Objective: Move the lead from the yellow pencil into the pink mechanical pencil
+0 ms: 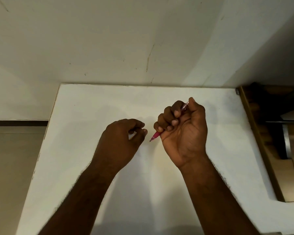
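My right hand [183, 126] is closed in a fist around the pink mechanical pencil [155, 136]. Its dark tip points down and left, and its rear end sticks out under my thumb at the top. My left hand [124, 136] hovers just left of the tip with thumb and fingertips pinched together. Whether a lead sits between them is too small to tell. No yellow pencil is in view.
Both hands are above a white table [92, 116] that butts against a white wall. The table's left edge drops to a beige floor. Wooden furniture [270, 133] stands past the right edge.
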Demonstrator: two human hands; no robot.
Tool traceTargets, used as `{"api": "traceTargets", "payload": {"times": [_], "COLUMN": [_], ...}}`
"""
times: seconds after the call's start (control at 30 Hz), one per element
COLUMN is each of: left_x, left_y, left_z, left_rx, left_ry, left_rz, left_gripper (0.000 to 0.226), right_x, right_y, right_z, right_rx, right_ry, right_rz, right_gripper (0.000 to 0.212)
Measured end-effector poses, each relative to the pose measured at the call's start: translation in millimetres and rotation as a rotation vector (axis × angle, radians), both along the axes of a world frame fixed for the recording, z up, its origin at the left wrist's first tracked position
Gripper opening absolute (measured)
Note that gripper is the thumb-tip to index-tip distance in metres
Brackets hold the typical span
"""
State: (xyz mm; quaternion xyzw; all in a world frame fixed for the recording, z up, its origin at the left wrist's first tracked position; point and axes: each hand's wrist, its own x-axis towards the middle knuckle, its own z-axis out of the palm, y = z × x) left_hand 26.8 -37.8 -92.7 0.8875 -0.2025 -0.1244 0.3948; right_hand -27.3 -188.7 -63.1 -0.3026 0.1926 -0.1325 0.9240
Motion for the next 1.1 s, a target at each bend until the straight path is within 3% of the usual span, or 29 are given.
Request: {"api": "traceTargets", "payload": {"times": [1.1], "left_x": [-0.2], "left_y": [-0.6], "left_z": [-0.2], "left_rx": [0.005], "left_ry": [0.01], "left_rz": [-0.004], "left_gripper": [0.024], "right_x": [-0.5], "right_y": [1.4], "right_z": [2.7], "right_rx": [0.015], "right_ry": [-0.016], "right_rz": [0.015], "right_gripper": [0.051]}}
